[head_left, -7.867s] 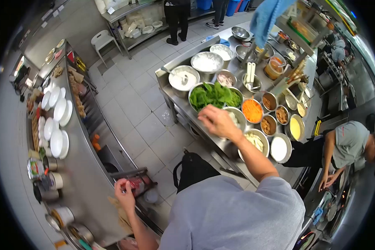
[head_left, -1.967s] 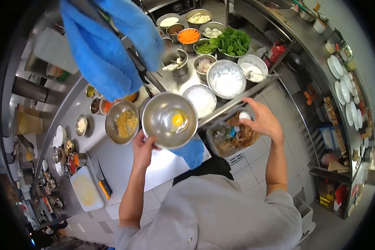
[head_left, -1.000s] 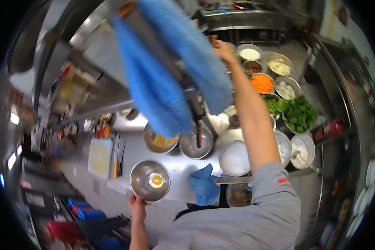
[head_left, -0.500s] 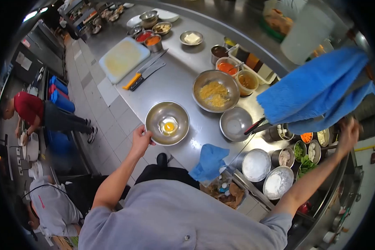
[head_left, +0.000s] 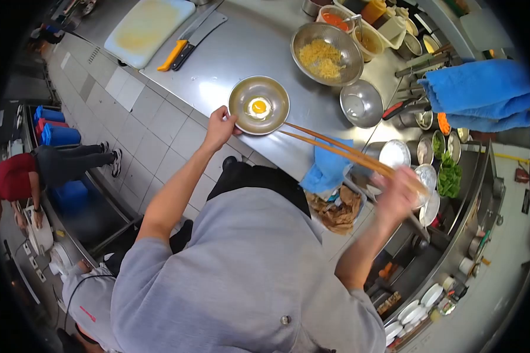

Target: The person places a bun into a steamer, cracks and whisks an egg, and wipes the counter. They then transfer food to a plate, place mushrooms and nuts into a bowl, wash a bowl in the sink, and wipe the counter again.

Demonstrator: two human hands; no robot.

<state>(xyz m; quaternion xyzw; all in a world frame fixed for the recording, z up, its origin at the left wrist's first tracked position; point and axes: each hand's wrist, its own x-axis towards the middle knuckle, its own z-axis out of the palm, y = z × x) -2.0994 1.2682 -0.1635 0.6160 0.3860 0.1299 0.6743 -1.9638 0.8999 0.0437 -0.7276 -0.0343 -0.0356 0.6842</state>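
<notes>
My left hand (head_left: 221,127) grips the rim of a metal bowl (head_left: 241,97) at the counter's front edge. A cracked egg (head_left: 258,106) with a whole yolk lies in it. Long wooden chopsticks (head_left: 341,152) are in my right hand (head_left: 397,197), which is smeared by motion. Their tips point toward the bowl, just beside its lower right rim. Farther back stands a larger metal bowl (head_left: 300,38) with a yellow shredded food (head_left: 323,58) inside. To its right is another metal bowl (head_left: 362,104).
A cutting board (head_left: 147,29) and two knives (head_left: 185,50) lie at the left. Sauce containers (head_left: 368,44) stand behind the bowls. Blue cloths (head_left: 483,94) hang at the right, near tubs of greens (head_left: 449,176). A person in red (head_left: 15,176) works at the far left.
My right hand has come from the far right toward the front middle, now with chopsticks in it. The left hand still holds the egg bowl. The camera view has shifted.
</notes>
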